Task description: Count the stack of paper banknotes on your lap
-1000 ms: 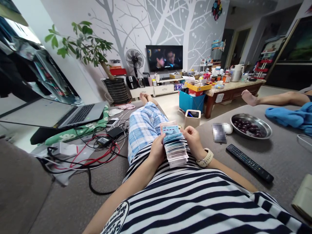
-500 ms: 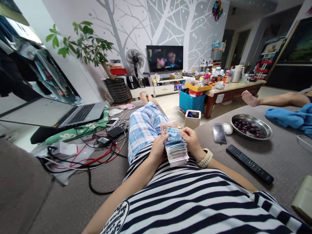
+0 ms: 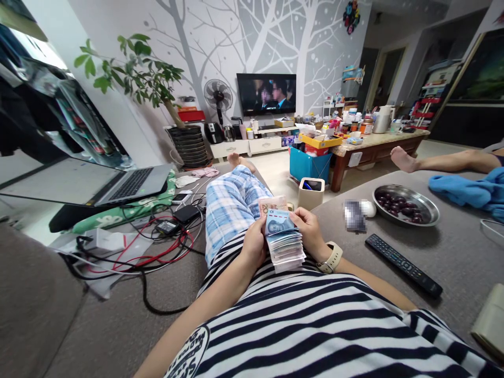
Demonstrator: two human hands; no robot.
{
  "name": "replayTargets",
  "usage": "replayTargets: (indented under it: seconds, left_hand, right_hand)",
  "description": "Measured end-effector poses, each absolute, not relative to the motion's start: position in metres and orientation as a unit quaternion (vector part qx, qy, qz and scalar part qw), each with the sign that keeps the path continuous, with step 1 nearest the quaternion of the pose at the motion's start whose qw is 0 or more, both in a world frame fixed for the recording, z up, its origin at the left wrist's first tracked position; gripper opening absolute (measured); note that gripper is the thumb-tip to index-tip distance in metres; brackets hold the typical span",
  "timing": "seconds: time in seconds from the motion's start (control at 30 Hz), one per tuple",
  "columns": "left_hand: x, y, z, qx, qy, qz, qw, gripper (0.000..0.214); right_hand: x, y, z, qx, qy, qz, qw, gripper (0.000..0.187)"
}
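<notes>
Over my lap I hold a stack of banknotes (image 3: 284,245), its lower part folded down into many layered edges. My left hand (image 3: 254,241) is closed on the stack's left side, thumb along the edge. At the upper right, my right hand (image 3: 311,227) pinches the notes between thumb and fingers. A blue note with a printed portrait lies on top, facing me. Behind it a brownish-pink note marked 20 sticks up. The fingers under the stack are hidden.
On the sofa to the right lie a black remote control (image 3: 403,265) and a steel bowl (image 3: 433,212) of dark red fruit. At left are tangled cables (image 3: 153,252) and an open laptop (image 3: 129,186). Beyond my legs stands a small bin (image 3: 311,197). Another person's foot rests at far right.
The blue top note now shows more of its face, with the portrait uncovered. The folded edges sit slightly lower. Both hands have barely moved, and the television picture has changed.
</notes>
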State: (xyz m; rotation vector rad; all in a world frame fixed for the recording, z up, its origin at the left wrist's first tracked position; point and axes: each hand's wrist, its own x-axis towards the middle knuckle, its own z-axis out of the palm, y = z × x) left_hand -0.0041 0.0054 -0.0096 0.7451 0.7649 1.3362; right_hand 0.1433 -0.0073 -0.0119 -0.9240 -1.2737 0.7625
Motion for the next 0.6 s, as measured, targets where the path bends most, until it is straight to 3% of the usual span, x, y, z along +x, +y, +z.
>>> replayTargets:
  seconds: [0.6]
  left_hand:
    - [-0.0043,0.009,-0.0117,0.333,0.324,0.59,0.66,0.026]
  right_hand:
    - [0.1425,-0.0063,-0.0167,-0.407,-0.553,0.321,0.652,0.039]
